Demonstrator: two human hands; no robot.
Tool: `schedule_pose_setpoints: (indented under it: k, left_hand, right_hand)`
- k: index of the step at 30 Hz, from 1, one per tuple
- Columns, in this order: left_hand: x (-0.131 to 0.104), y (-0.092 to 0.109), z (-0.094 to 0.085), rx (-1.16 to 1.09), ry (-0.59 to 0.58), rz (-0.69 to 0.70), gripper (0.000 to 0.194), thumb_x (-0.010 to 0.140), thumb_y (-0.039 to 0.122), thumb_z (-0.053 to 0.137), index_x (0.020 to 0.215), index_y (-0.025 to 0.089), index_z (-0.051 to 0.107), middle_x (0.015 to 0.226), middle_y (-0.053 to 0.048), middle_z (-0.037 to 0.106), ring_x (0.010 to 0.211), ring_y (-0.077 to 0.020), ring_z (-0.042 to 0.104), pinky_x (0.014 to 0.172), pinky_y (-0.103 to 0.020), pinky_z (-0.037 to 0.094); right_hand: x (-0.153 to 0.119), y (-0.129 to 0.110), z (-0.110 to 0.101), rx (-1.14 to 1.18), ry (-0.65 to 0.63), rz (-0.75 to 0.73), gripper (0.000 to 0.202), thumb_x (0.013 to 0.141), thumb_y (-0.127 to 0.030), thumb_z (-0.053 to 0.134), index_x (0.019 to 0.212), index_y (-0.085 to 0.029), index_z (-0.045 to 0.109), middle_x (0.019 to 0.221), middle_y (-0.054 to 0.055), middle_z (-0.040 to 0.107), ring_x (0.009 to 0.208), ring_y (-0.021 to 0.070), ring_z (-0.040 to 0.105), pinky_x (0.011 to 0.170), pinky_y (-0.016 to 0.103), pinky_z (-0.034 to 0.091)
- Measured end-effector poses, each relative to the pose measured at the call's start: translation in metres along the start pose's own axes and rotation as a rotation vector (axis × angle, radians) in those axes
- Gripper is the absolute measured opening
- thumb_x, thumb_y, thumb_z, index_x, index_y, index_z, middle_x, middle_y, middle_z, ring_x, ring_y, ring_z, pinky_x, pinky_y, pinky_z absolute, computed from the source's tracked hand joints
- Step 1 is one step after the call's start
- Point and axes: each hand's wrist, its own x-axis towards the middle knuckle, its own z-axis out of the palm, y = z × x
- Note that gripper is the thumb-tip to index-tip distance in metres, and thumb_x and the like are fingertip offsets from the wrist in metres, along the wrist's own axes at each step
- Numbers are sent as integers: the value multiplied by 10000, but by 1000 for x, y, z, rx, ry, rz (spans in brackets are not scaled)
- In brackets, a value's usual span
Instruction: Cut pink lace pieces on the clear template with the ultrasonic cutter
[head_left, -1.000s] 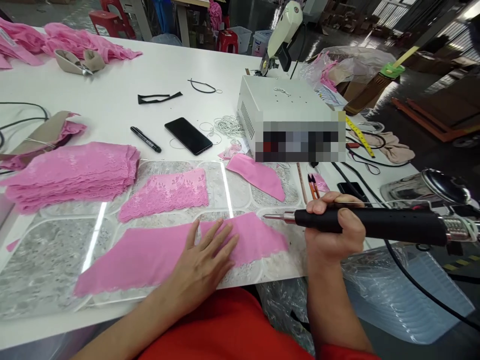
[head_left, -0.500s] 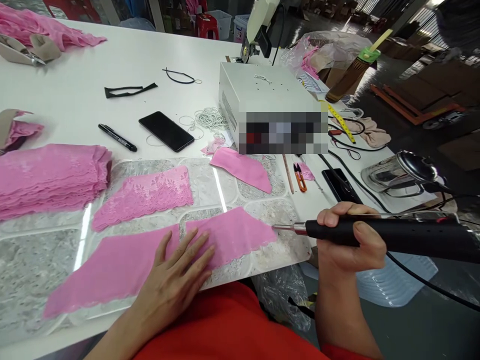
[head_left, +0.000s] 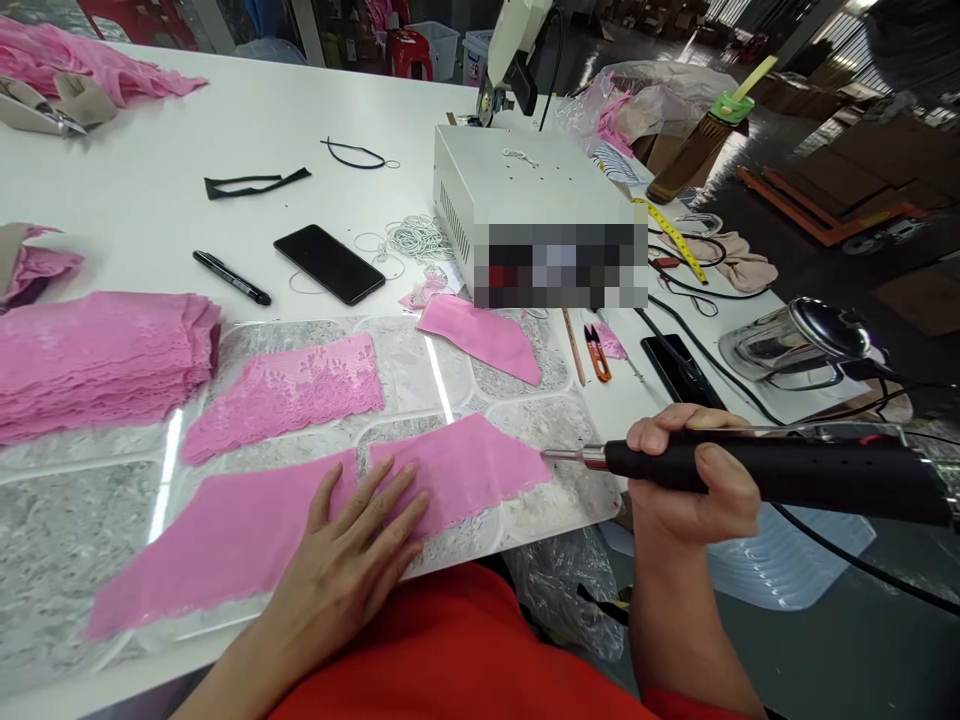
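Lidded jug [head_left: 793, 343] near right hand [head_left: 697, 477]

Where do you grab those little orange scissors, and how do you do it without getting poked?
I'd pinch the little scissors by their orange handles, coming from above on the side nearest you. They lie flat, and their dark, pointy blades aim away from you, toward the grey box. Keep your fingers off those tips.

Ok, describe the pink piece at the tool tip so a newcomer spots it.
On the white table, find the grey stone-patterned mat. Two plain pink pieces lie along its near edge, partly under the left hand. It's the right one, its corner at the tip of the black tool.
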Motion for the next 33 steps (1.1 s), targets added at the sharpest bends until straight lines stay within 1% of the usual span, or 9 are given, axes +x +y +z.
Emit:
schedule_pose_setpoints:
  k: [5, 9, 12, 15, 20, 23, 27, 31, 33]
  left_hand:
    - [1, -1, -1, 33, 1, 23, 294, 989, 256, 533, 1268, 229, 622, 1359, -76, 620, 1384, -268, 457, 1225, -516, 166]
    - [0, -1, 0, 48, 0, 32, 295, 986, 236, 522, 1262, 227, 623, 1353, -75, 625, 1386, -268, 455, 1224, -525, 165]
    - [0, -1, 0, 57, -2, 42, 292, 988, 226, 509, 1256, 222, 627, 1351, -76, 627, 1395, -263, 444, 1227, -521, 159]
    - [1, -1, -1, 54, 4, 50, 284, 992, 236, 508, 1247, 216, 633, 1350, -72, 629, 1390, -264, 451, 1230, -515, 150]
    - [1, -2, -2, 82, -15, 62, 297, 972, 209, 539, 1257, 218, 624, 1359, -71, 621, 1396, -266, 442, 1229, -515, 156]
    - [0, -2, -2, 94, -14, 66, 306, 970, 227, 543, 1267, 227, 618, 1352, -77, 626, 1398, -263, 440, 1230, -520, 156]
    - [0, -1, -1, 46, -1, 23, 290, 984, 302, 545, 1249, 226, 632, 1345, -84, 631, 1379, -268, 465, 1229, -522, 157]
    - [-1, -2, -1, 74, -19, 54, 290, 986, 245, 530, 1257, 215, 628, 1357, -81, 621, 1391, -264, 449, 1234, -518, 137]
    - [-2, -2, -1, 72, -14, 55, 297, 987, 252, 530, 1267, 216, 623, 1364, -81, 616, 1392, -263, 448, 1232, -523, 138]
  right_hand:
    - [-1, -2, 0, -20, -25, -1, 101, 619, -235, 579, 704, -182, 589, 671, -7, 577, 463, 97, 496, 433, 260, 441]
    - [-1, -3, 3, -31, -14, 11, 95, 611, -218, 563, 698, -187, 586, 664, -16, 583, 466, 97, 503, 437, 260, 445]
    - [-1, -3, 7, -12, -5, 2, 114, 587, -223, 551, 687, -190, 593, 649, -19, 583, 451, 93, 482, 421, 259, 432]
    - [-2, -2, 14, 22, -13, -15, 123, 602, -232, 555, 706, -187, 600, 663, -15, 580, 452, 89, 477, 415, 255, 425]
    - [-5, 3, 22, 46, -69, -8, 135, 625, -238, 605, 748, -184, 615, 701, -6, 594, 465, 95, 510, 443, 278, 466]
    - [-5, 6, 25, 45, -91, -3, 131, 626, -238, 616, 747, -186, 619, 701, -10, 597, 459, 98, 521, 441, 284, 474]
    - [-5, 7, 28, 35, -94, -3, 111, 620, -235, 601, 723, -196, 615, 680, -20, 599, 445, 103, 514, 419, 284, 458]
    - [-6, 6, 30, 13, -96, -3, 99, 625, -215, 594, 723, -199, 603, 675, -22, 604, 458, 110, 518, 424, 284, 454]
    - [-6, 5, 30, 14, -102, -1, 105, 621, -208, 591, 725, -194, 603, 675, -21, 605, 459, 108, 519, 430, 283, 457]
